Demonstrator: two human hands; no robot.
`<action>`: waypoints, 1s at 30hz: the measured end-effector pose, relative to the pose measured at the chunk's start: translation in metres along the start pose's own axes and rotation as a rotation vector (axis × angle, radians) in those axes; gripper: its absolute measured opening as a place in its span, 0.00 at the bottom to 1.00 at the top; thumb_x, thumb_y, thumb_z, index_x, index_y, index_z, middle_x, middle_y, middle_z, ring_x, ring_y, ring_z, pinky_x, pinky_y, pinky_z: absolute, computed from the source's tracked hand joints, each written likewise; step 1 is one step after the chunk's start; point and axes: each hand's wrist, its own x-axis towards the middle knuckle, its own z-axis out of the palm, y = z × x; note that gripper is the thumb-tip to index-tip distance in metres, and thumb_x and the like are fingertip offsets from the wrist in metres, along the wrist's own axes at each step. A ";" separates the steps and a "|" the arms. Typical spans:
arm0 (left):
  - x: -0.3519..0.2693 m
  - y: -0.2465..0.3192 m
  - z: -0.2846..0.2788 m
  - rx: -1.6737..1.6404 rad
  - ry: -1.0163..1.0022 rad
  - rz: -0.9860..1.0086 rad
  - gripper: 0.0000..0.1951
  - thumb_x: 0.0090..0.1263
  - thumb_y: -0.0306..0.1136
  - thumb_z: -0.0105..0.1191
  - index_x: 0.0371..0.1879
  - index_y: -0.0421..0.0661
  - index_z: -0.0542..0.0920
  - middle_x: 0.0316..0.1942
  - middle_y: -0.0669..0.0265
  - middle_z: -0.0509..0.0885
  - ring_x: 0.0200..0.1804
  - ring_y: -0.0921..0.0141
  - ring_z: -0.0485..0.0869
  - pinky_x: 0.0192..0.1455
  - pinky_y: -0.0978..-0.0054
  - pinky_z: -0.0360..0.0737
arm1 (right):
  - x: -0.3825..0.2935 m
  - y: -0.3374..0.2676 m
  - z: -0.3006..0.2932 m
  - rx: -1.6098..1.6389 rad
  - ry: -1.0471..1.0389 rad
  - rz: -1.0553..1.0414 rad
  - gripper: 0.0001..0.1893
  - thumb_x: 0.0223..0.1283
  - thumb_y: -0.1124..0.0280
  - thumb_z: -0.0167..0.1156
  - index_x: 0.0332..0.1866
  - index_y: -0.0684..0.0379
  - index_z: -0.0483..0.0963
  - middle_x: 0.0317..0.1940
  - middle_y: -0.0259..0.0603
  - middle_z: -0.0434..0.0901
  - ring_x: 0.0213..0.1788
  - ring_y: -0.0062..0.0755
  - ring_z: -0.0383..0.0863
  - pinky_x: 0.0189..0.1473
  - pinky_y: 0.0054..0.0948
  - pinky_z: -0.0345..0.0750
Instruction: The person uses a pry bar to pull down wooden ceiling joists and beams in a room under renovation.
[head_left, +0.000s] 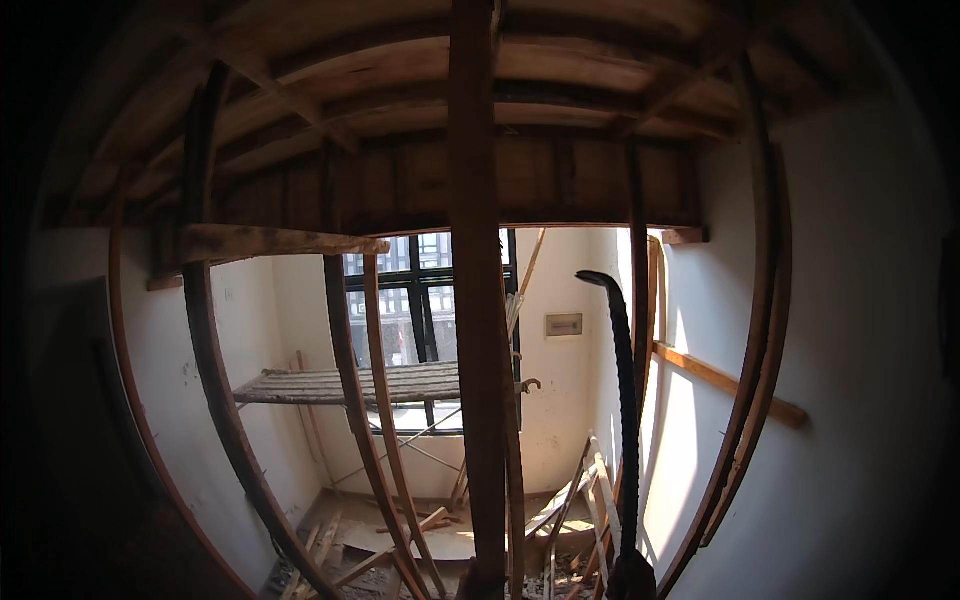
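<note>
My right hand (631, 576) is at the bottom edge, closed around a pry bar (627, 397) made of ribbed steel bar. The bar stands nearly upright, and its hooked, flattened tip bends to the left at the top. In the middle, a thick wooden post (478, 300) rises to the formwork overhead. Low on this post is my left hand (471, 582), dark and partly cut off by the frame, gripping its left side. Behind the post's right edge stands a thinner timber (514, 495).
Wooden props (225, 405) stand left, with more props (750, 360) at right. Overhead is timber-and-board formwork (570, 176). A scaffold platform (360, 384) crosses before a window (435, 300). Loose timber (375, 566) and rubble cover the floor. A short board (727, 382) juts along the right wall.
</note>
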 end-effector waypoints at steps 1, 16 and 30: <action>-0.001 0.005 -0.003 -0.002 0.005 0.005 0.29 0.63 0.43 0.59 0.58 0.41 0.66 0.48 0.56 0.79 0.52 0.62 0.77 0.56 0.63 0.72 | 0.014 -0.041 0.010 0.190 -0.015 0.146 0.14 0.66 0.55 0.53 0.38 0.56 0.68 0.15 0.31 0.66 0.16 0.20 0.67 0.17 0.24 0.65; -0.101 0.168 0.015 -0.133 -0.175 0.154 0.31 0.70 0.39 0.53 0.67 0.41 0.57 0.48 0.54 0.79 0.53 0.62 0.77 0.58 0.63 0.71 | 0.112 -0.241 0.147 0.601 -0.426 -0.144 0.13 0.72 0.53 0.45 0.34 0.50 0.64 0.14 0.25 0.61 0.09 0.15 0.60 0.11 0.17 0.60; -0.036 0.298 -0.170 0.140 -0.044 0.094 0.15 0.68 0.29 0.49 0.53 0.38 0.71 0.43 0.60 0.80 0.45 0.69 0.81 0.52 0.70 0.76 | 0.161 -0.337 0.261 0.754 -0.560 -0.255 0.15 0.71 0.52 0.45 0.31 0.48 0.60 0.14 0.24 0.63 0.11 0.13 0.62 0.12 0.18 0.62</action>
